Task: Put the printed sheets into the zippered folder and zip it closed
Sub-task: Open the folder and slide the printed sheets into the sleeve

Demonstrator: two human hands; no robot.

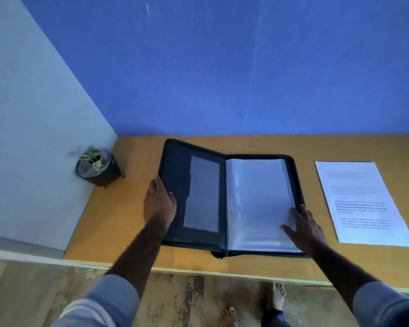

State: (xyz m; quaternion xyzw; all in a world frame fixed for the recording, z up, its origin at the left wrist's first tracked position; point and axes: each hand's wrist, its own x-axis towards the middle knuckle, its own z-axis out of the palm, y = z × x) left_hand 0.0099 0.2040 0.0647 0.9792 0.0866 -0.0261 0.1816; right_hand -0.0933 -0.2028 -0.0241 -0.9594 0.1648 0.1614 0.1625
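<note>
Open on the tabletop (132,232), the zippered folder (175,175) is kept spread by the left hand (159,204), fingers gripping its cover edge, and the right hand (306,226), fingers flat and ungrasping on the sleeves (257,197), with the printed sheets (361,204) waiting beside.

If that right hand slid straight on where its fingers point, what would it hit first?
The right hand lies on the clear plastic sleeves; straight ahead, probably the black zippered folder's far rim, then the blue wall.

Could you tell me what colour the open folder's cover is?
The folder is black; the head view shows it.
</note>
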